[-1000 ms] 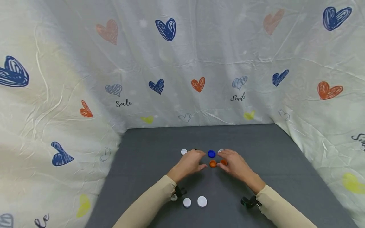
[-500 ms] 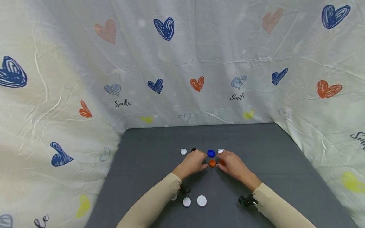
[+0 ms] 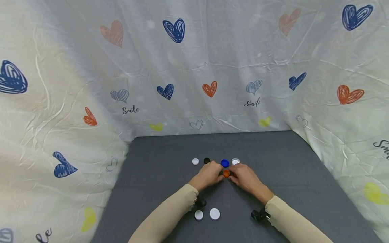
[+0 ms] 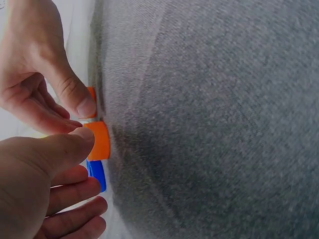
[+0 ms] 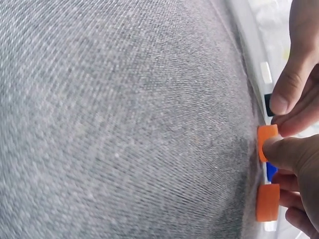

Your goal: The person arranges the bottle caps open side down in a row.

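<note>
Both hands close in on an orange bottle cap (image 3: pixel 226 173) on the grey table. From its left, my left hand (image 3: pixel 208 175) reaches with thumb and fingers spread, fingertips right at the cap. Opposite, my right hand (image 3: pixel 247 179) has its thumb overlapping the same cap in the right wrist view. A second orange cap (image 5: pixel 268 202) shows there beside the right fingers; the right hand hides it in the head view. Just behind lies a blue cap (image 3: pixel 225 163). White cap (image 3: pixel 235 161) and black cap (image 3: pixel 207 160) lie in that back row.
Another white cap (image 3: pixel 195 161) ends the back row at left. Nearer the front, a small white cap (image 3: pixel 199 215) and a larger white cap (image 3: pixel 214 214) lie between the forearms. A heart-print cloth (image 3: pixel 194 67) hangs around the table (image 3: pixel 297 189).
The left hand has shifted slightly right and the right hand slightly left, narrowing the gap around the orange cap. The right hand now covers the second orange cap in the head view.
</note>
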Tool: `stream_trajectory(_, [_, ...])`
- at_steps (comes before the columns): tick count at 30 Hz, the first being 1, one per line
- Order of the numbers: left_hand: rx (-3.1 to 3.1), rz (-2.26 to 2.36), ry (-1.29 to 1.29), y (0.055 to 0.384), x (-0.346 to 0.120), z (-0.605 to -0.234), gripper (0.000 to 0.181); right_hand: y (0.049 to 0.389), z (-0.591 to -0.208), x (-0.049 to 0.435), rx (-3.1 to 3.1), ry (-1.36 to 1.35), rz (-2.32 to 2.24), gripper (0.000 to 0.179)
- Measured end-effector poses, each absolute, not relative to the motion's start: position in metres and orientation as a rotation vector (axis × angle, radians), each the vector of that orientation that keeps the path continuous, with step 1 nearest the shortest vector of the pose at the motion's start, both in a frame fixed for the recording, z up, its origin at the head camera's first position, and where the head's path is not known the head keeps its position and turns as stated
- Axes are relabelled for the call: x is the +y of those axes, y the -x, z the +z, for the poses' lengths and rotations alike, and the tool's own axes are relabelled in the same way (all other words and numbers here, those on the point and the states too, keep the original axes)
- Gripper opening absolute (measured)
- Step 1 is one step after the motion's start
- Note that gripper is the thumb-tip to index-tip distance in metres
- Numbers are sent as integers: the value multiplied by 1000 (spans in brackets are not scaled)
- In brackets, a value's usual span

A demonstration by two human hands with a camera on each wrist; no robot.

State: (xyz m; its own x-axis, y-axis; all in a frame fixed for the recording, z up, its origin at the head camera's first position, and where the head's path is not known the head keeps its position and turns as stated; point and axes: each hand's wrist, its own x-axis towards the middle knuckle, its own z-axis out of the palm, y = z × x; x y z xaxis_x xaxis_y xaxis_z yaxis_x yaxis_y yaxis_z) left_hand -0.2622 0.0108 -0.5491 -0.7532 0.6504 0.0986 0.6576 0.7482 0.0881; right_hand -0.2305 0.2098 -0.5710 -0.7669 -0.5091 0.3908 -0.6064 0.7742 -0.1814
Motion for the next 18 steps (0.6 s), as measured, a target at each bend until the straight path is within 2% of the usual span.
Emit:
stream_trajectory(12, [-2899, -123, 1042, 265, 17, -557, 19, 229, -578, 206, -2656, -810, 397, 16])
stream_trajectory(18, [-2842, -155, 1060, 265, 16, -556, 17, 230, -577, 206, -2654, -804, 391, 18])
